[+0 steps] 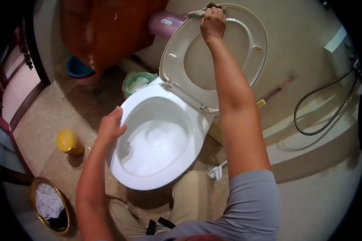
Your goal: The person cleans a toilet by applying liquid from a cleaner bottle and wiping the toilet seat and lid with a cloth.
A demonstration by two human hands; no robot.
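Note:
A white toilet bowl [157,182] stands in front of me, its seat and lid [258,60] raised and leaning back. High on the raised seat, my right hand [213,25] is closed on a greyish-brown cloth [194,14], pressed to the top edge. Part of the cloth sticks out left of the fingers. My left hand [112,125] rests on the left side of the bowl rim, fingers stretched along it and thumb toward the inside. White, foamy-looking water covers the bottom of the bowl.
Behind the bowl are a green bin [137,82], a pink container [167,23] and a brown cabinet [108,32]. Left on the floor are a yellow-lidded container [68,140], a gold-rimmed basket [64,201] and a blue basin [78,67]. A hose [305,130] hangs at right.

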